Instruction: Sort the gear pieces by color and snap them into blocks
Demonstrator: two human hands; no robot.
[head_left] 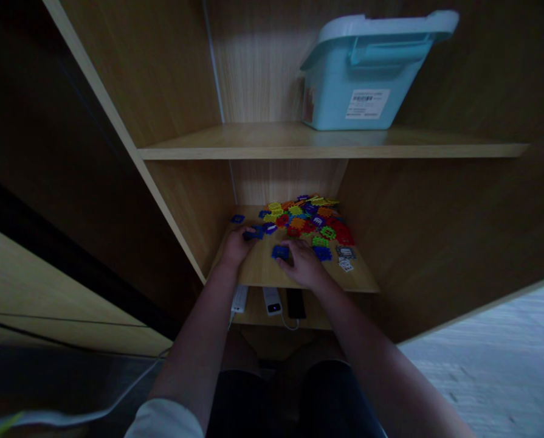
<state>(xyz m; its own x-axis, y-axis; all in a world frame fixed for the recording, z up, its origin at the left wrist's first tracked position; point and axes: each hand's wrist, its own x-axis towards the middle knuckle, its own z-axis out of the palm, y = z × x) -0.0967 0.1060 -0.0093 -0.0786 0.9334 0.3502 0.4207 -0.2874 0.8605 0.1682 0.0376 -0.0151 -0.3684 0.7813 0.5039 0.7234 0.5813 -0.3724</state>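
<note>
On the lower shelf board, my left hand [237,246] has its fingers closed on a blue interlocking plastic piece [256,232]. My right hand [304,263] has its thumb and forefinger at the edges of another blue piece [279,252], which lies flat on the board. Behind both hands spreads a pile of colourful interlocking pieces [298,223] in yellow, orange, red, green and blue. A loose blue piece [237,218] lies at the left. Right of my right hand are a dark blue piece [322,253], a green piece [320,241] and grey-white pieces [345,264].
A light-blue lidded bin [358,73] stands on the upper shelf [262,137]. Cabinet side walls enclose the pieces left and right. Below the board lie a white power bank [272,300] with a cable, a white device [239,298] and a black device [296,303].
</note>
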